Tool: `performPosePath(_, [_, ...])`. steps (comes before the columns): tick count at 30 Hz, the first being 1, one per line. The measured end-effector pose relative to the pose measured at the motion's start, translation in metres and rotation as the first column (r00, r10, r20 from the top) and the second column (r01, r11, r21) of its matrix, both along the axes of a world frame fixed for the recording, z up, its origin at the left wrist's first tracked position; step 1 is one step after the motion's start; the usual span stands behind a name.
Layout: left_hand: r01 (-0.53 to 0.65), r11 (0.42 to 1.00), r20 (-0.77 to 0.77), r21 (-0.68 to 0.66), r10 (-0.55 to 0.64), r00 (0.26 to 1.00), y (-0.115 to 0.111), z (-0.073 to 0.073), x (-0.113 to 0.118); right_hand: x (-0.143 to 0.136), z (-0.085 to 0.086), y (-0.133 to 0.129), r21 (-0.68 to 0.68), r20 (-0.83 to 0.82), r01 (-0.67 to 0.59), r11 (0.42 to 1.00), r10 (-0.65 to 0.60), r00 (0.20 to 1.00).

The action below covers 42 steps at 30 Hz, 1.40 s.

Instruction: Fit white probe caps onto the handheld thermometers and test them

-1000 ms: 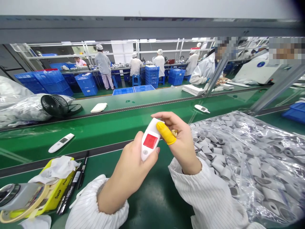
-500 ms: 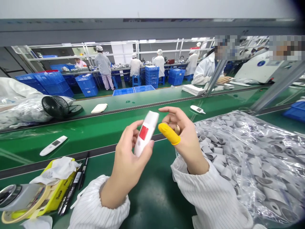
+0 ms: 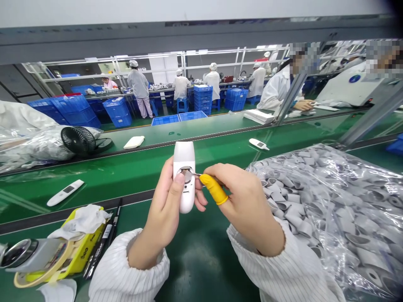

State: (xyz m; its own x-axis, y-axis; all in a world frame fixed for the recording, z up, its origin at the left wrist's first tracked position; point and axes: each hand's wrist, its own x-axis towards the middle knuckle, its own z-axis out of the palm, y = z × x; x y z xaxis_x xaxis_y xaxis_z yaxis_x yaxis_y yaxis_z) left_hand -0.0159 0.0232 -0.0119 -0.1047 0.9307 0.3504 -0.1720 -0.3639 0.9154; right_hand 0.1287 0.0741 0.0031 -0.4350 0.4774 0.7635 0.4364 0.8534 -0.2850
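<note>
My left hand is wrapped round a white handheld thermometer, its back facing me and its grey-capped end up. A round battery compartment in the back lies uncovered, with a silvery coin cell in it and my left thumb pressed at its edge. My right hand, a yellow finger cot on its thumb, pinches a thin metal tool whose tip reaches the coin cell. Most of that tool is hidden by the fingers, so its exact kind cannot be told.
On the green belt lie another thermometer at left and one at right. A plastic bag of grey caps fills the right. At left are a yellow box, black pens and a fan. A co-worker sits across.
The thermometer has turned from its front with the red screen to its back and now stands more upright. My right hand has come in to the battery compartment, with the thin tool now showing.
</note>
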Motion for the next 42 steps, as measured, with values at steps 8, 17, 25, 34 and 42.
performPosePath(8, [-0.106,0.993,-0.199,-0.049,0.094,0.975,-0.005,-0.001,-0.006,-0.002,-0.005,-0.001,0.084,0.135,0.02,0.996,-0.031,0.99])
performPosePath(17, [0.226,0.945,0.124,-0.235,-0.201,0.972,0.0,0.013,-0.009,0.004,0.002,0.008,0.079,-0.053,-0.217,0.973,0.222,0.974])
performPosePath(25, [0.406,0.893,0.2,-0.196,-0.369,0.908,-0.001,0.002,-0.01,0.001,-0.003,0.011,0.177,-0.247,-0.232,0.956,0.271,0.93])
performPosePath(34, [0.212,0.962,0.052,-0.171,-0.206,0.977,-0.014,0.007,-0.006,0.001,-0.007,0.001,0.263,-0.337,-0.101,0.959,0.19,0.922])
performPosePath(42, [-0.072,0.99,-0.149,-0.121,0.054,0.987,-0.019,0.003,0.0,-0.008,-0.013,-0.011,0.397,-0.083,-0.035,0.917,0.074,0.994])
